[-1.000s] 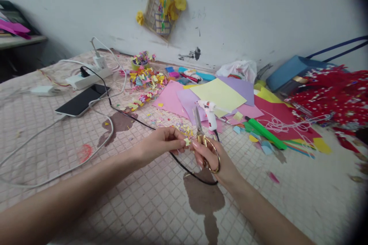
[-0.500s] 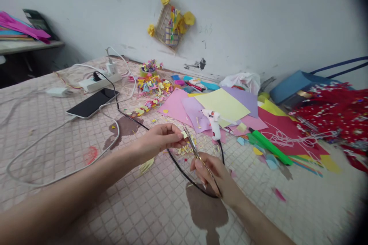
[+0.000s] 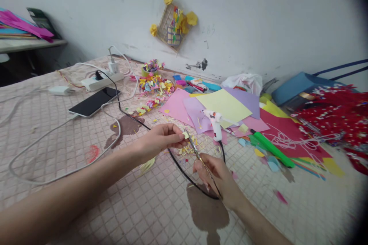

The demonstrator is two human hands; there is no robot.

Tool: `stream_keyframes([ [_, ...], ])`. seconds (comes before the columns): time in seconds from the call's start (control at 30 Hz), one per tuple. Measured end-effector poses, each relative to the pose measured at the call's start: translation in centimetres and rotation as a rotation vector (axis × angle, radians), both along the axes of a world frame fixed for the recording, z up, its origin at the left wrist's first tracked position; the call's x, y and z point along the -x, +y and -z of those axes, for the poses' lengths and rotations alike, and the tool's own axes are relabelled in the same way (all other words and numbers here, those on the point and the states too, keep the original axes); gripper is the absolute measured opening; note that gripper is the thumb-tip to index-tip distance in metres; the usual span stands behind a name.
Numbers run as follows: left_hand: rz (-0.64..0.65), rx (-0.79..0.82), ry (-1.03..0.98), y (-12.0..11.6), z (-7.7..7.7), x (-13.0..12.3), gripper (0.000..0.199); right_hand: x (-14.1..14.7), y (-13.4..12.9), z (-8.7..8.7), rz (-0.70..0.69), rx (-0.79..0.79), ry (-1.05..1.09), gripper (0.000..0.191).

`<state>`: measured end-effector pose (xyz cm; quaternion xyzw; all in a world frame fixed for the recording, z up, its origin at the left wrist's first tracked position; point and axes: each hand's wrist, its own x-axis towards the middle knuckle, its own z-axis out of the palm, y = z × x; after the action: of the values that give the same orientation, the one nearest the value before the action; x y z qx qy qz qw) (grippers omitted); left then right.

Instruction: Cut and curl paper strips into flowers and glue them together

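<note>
The fingers of the left hand (image 3: 161, 139) are pinched closed on a small pale yellow paper piece (image 3: 186, 134), above the light checkered bench (image 3: 129, 203). The fingers of the right hand (image 3: 217, 174) are closed around slim metal scissors (image 3: 193, 146), whose tips are at this piece; whether they touch it, I cannot tell. A white plastic glue gun (image 3: 215, 124) lies beyond them.
</note>
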<state>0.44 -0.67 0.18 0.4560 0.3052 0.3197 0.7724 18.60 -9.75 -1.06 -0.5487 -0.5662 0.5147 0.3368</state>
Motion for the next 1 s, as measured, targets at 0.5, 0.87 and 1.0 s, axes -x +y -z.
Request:
stream_keyframes([
  [0.5, -0.002, -0.005, -0.018, 0.14, 0.31, 0.01, 0.023, -0.01, 0.14, 0.02, 0.012, -0.021, -0.063, 0.046],
  [0.87, 0.018, -0.015, -0.024, 0.32, 0.25, 0.16, 0.025, -0.1, 0.04, -0.24, -0.005, -0.031, -0.11, 0.046],
  [1.0, 0.036, -0.027, -0.029, 0.45, 0.22, 0.27, 0.027, -0.23, 0.12, -0.1, -0.005, -0.072, -0.153, 0.046],
])
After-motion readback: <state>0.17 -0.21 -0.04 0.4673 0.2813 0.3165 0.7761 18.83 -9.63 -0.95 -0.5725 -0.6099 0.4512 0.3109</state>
